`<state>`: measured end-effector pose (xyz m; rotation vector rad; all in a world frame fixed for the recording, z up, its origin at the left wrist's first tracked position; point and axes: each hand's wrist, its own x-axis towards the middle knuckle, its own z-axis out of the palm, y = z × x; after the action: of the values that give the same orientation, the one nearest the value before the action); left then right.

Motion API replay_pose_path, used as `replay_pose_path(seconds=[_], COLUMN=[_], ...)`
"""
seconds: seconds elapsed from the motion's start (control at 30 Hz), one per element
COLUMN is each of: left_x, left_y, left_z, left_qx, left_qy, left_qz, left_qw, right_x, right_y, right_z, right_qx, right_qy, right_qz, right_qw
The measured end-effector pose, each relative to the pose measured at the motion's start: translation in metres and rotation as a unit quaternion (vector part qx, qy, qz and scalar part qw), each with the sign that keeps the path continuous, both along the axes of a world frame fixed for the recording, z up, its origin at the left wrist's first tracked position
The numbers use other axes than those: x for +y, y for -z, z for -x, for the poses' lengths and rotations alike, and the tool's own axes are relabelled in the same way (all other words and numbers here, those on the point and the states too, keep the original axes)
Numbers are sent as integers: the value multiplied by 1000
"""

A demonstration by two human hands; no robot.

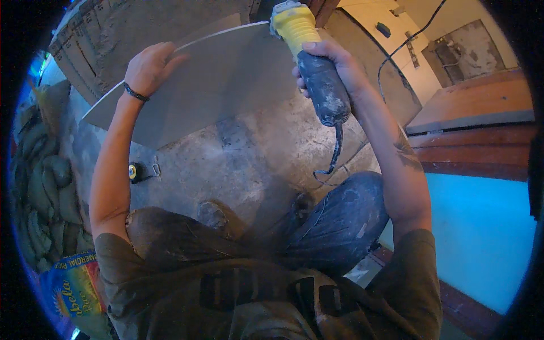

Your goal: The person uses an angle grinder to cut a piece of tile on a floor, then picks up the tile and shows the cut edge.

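Fingers of the right hand (343, 63) wrap the grinder (323, 88), top middle, long body slanting up-left toward the tile (209, 73); the left hand (148, 71) meets its far edge, grip unclear.

A dusty grey floor (226, 161), mottled with pale patches, spreads through dim light, with a bluish glow at the far left rim. To the right, reddish-brown woodwork (481, 99) borders a bright turquoise panel (481, 232) — and a pale, patched surface (456, 25) beyond, possibly a wall, curves toward the dark edge.
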<state>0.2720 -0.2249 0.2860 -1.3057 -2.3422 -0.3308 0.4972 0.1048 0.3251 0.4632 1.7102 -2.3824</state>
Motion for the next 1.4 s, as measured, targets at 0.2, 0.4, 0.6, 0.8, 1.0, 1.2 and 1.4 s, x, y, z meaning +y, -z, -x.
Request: replay_pose_path(seconds=[0.2,0.4,0.6,0.8,1.0,1.2,1.4], left_x=[1,4,0,-3,-2,-3,-2], left_y=[1,-1,3,9,13,9,7], left_z=[3,1,8,13,14,10,10], left_qx=[0,-4,6,11,17,5,13], left_qy=[-16,-11,-4,0,2,7,7], left_qz=[17,10,8,-2,-18,-14,-8], left_qw=[1000,1000,1000,1000,1000,1000,1000], right_x=[-1,-1,-3,-1,2,2,5], right_y=[0,0,2,4,2,2,4], right_z=[1,1,1,0,-4,-2,-1], right_qx=[1,-3,1,-15,-20,-23,-24], right_qy=[-1,-1,-9,-6,8,14,7], right_qz=[-5,3,5,2,0,-9,20], right_qw=[1000,1000,1000,1000,1000,1000,999])
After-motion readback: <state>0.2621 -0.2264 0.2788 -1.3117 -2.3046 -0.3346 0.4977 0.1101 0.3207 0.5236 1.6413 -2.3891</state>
